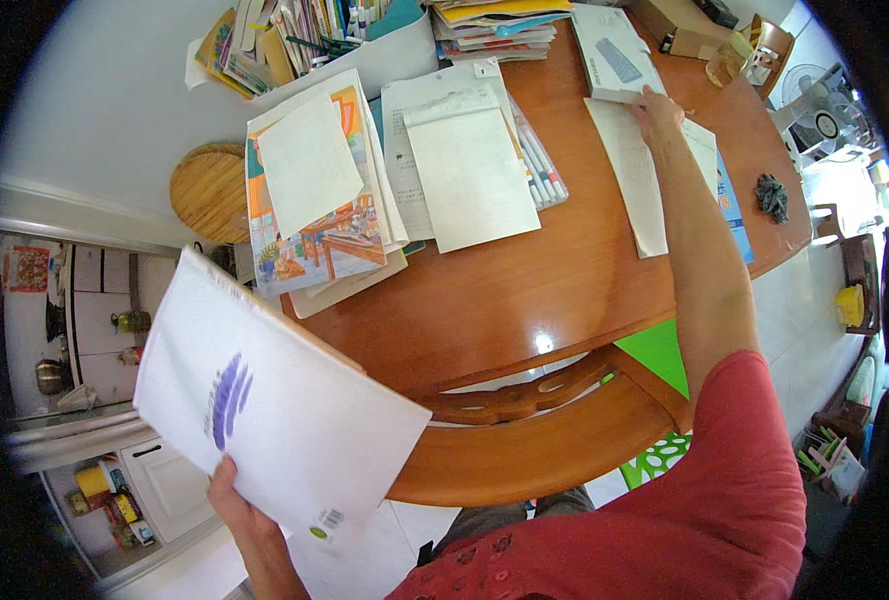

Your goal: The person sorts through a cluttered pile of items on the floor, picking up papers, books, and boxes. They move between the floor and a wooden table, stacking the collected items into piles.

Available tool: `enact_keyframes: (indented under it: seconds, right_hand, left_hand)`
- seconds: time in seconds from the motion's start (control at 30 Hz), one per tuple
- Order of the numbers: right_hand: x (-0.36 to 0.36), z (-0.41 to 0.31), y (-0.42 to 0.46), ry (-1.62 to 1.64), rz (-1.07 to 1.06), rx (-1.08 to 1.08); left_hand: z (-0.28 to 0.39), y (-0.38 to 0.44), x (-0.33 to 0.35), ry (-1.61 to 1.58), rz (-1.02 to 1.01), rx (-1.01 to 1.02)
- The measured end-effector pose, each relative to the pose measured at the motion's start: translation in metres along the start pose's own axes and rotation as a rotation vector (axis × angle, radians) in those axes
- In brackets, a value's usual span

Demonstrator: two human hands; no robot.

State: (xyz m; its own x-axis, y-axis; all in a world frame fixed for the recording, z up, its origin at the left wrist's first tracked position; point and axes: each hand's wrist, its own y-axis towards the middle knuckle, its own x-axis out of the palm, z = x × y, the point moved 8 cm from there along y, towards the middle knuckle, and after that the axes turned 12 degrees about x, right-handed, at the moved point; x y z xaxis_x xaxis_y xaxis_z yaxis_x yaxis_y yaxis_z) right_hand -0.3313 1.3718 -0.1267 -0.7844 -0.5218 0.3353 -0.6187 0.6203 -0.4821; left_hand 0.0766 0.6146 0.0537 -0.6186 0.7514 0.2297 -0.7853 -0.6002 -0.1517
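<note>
My left hand [240, 495] holds a large white pad or thin book [309, 435] by its lower edge. The pad is tilted in front of the table's left end, and its cover shows purple brush strokes and a barcode. At the far right of the table, my right hand [658, 116] has its fingers on the near end of a white box [617, 56] with a keyboard pictured on it. Part of the grip is hidden by the hand itself. Under my right hand and forearm lie sheets of white paper [628, 165], partly beneath the box. A blue booklet [733, 214] sticks out beside them.
A wooden chair [534, 465] stands between me and the table [534, 292]. Papers with a colourful picture [324, 232], a blank sheet [474, 180] and a marker case [542, 169] lie left. Behind are a white book bin [369, 67] and stacked books [497, 37]. A dark cloth [772, 199] lies right.
</note>
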Motion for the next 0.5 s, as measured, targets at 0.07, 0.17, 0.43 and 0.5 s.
enact_keyframes:
  seconds: [0.07, 0.17, 0.43, 0.5]
  right_hand:
    - [0.022, 0.006, -0.032, -0.270, 0.028, -0.039]
    - [0.021, -0.026, -0.032, -1.069, 0.010, -0.335]
    - [0.051, 0.091, -0.321, -0.497, -1.134, 0.381]
    - [0.040, 0.093, -0.331, -0.267, -1.014, 0.466]
  left_hand:
    - [0.007, 0.020, 0.021, 0.003, -0.010, 0.010]
    - [0.000, 0.058, 0.089, -0.050, -0.183, -0.022]
    - [-0.065, 0.097, 0.286, -0.090, -0.618, -0.116]
    - [-0.091, 0.098, 0.329, -0.044, -0.680, -0.163]
